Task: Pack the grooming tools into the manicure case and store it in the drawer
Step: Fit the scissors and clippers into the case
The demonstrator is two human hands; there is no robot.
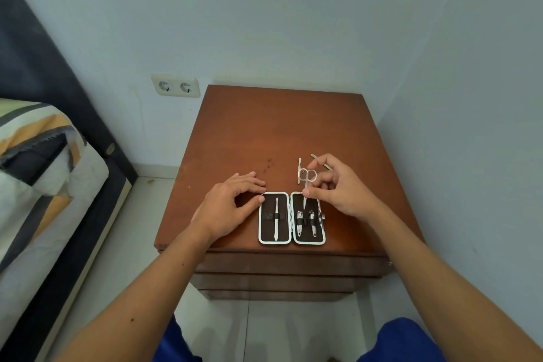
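The manicure case (291,239) lies open near the front edge of the brown nightstand (276,132). A slim metal tool (276,219) is strapped in its left half, and two nail clippers (306,222) sit in the right half. My left hand (232,209) rests on the case's left top corner, fingers spread. My right hand (338,188) pinches small silver scissors (307,178), blades pointing down into the right half. Behind them another metal tool (299,166) lies on the wood. A thin tool (326,166) shows behind my right fingers.
Closed drawer fronts (288,269) stack below the nightstand's front edge. A bed with a striped cover (35,173) stands at the left, and a double wall socket (175,87) is behind. A wall runs close on the right. My blue-clad knees (402,341) are below.
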